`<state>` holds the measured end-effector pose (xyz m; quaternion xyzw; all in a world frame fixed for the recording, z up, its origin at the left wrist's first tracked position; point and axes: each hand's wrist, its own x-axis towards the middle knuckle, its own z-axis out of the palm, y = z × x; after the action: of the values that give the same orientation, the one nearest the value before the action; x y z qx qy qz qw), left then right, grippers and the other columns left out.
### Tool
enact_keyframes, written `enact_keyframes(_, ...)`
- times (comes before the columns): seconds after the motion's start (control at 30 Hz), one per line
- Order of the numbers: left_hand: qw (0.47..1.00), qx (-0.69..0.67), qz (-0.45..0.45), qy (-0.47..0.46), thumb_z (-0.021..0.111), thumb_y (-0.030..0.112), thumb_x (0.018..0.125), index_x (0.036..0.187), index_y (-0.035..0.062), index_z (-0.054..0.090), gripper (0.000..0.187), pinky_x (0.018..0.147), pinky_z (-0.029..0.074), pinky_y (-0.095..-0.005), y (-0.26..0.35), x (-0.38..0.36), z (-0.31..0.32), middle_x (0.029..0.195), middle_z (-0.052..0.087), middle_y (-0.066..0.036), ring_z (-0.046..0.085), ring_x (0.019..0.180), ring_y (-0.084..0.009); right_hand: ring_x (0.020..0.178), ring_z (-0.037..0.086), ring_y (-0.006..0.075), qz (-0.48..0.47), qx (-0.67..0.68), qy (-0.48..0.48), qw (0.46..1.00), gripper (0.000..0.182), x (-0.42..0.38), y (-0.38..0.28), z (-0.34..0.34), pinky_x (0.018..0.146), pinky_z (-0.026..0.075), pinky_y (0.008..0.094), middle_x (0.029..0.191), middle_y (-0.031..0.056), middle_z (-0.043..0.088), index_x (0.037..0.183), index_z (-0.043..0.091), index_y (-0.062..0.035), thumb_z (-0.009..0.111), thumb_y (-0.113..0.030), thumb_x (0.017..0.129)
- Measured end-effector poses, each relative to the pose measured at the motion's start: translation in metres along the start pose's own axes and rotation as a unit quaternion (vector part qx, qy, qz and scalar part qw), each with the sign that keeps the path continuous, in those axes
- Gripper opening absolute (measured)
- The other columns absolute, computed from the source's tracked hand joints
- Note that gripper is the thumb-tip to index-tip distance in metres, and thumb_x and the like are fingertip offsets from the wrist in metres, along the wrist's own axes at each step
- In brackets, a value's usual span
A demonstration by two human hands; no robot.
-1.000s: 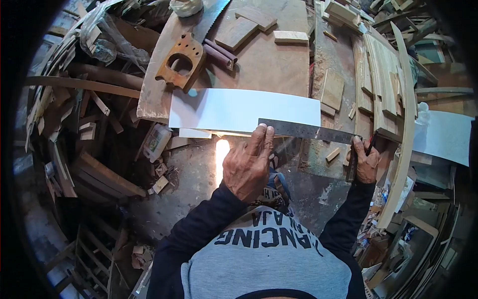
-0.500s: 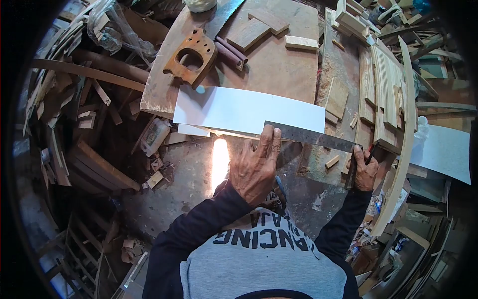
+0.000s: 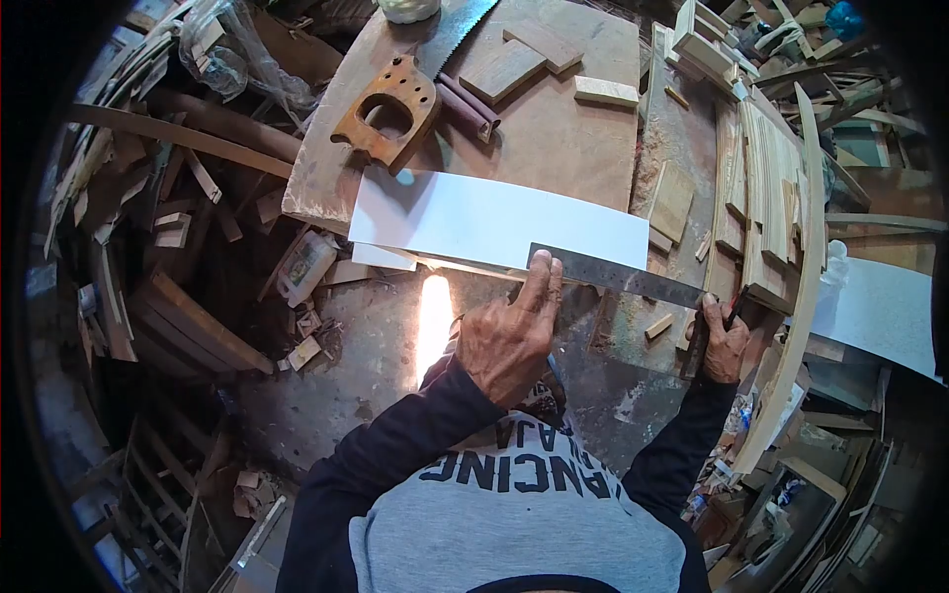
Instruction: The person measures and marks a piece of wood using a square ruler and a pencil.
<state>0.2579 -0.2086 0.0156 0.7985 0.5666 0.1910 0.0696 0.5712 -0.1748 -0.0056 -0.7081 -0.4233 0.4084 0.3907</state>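
A white sheet (image 3: 465, 215) lies along the near edge of the board-topped bench. Across its right front corner runs the dark metal blade of a try square (image 3: 623, 277). Two fingertips of my left hand (image 3: 509, 341) press on the blade's left end; its thumb is hidden. At the other end, my right hand (image 3: 725, 343) is closed around the square where the blade meets the stock, which hangs toward me. A slim dark thing with a reddish part, perhaps a pencil (image 3: 734, 306), sticks out of the right hand.
On the bench (image 3: 583, 148) lie a handsaw (image 3: 395, 114), dark reddish tubes (image 3: 467, 107) and wood blocks (image 3: 504, 69). Wood strips (image 3: 771, 188) are stacked to the right, beside a long curved strip (image 3: 811, 227). Scrap wood (image 3: 203, 316) crowds the left. A bright light strip (image 3: 434, 321) shows below the sheet.
The view has shifted slightly. Both hands keep their places on the square, and the square and sheet look unchanged relative to each other.
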Motion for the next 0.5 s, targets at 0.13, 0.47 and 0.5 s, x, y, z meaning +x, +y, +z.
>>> enact_keyframes(0.13,1.000,-0.009,0.006,0.003,0.065,0.002,0.074,0.135,-0.0035,0.054,0.062,0.054,0.054,-0.0323,-0.002,0.001,-0.001,0.136,0.056,-0.020,0.069,0.070,-0.0229,0.052,0.057,0.0106,-0.010,0.017,0.003,1.000,0.032,0.001,0.002,0.002,0.046,0.041,0.0235,0.063,0.0042,0.061,0.085,0.066,-0.0003,0.063,-0.030,0.096)
enact_keyframes(0.47,1.000,-0.012,-0.005,-0.025,0.063,0.001,0.075,0.136,-0.0044,0.053,0.062,0.051,0.053,-0.0319,0.000,0.003,-0.007,0.135,0.055,-0.019,0.066,0.062,-0.0215,0.065,0.058,0.0140,-0.104,-0.215,0.143,0.961,0.042,-0.003,-0.010,-0.011,0.064,0.045,0.0282,0.071,0.0056,0.064,0.086,0.066,0.0011,0.054,-0.036,0.102)
enact_keyframes(0.5,1.000,-0.013,-0.005,-0.023,0.063,0.001,0.075,0.136,-0.0045,0.053,0.062,0.051,0.053,-0.0319,0.000,0.003,-0.008,0.135,0.055,-0.019,0.066,0.061,-0.0214,0.066,0.058,0.0142,-0.106,-0.210,0.166,0.958,0.045,-0.013,-0.030,-0.006,0.065,0.045,0.0286,0.071,0.0061,0.065,0.086,0.066,0.0013,0.051,-0.038,0.103)
